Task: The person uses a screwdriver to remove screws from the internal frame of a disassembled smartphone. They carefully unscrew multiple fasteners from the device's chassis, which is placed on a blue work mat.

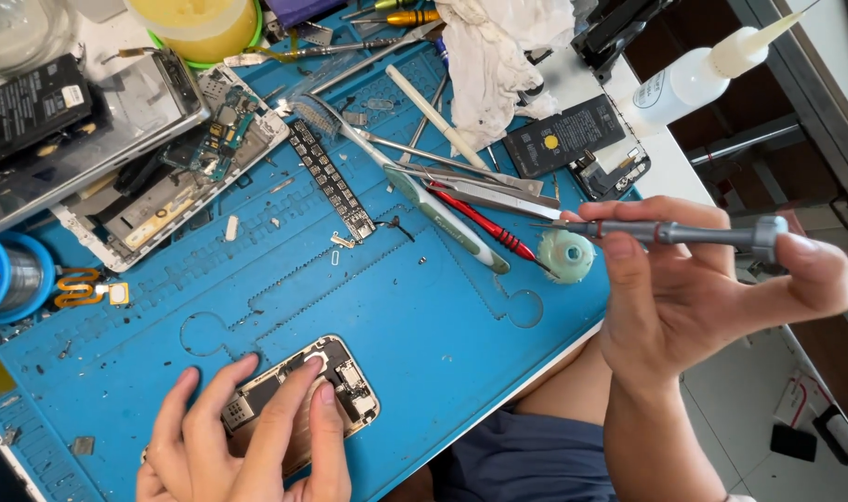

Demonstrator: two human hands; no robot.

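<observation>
Left hand [247, 432] presses the opened phone [326, 386]; right hand [684, 288] grips a screwdriver [666, 232], well apart.

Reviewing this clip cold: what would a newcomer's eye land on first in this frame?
Probably the blue work mat filling the middle, strewn with tweezers, tools and phone parts. At the bottom left, the left hand rests on an opened phone with its insides showing. At the right, the right hand holds a grey screwdriver level above the mat's edge, near a pale green round dish.
</observation>
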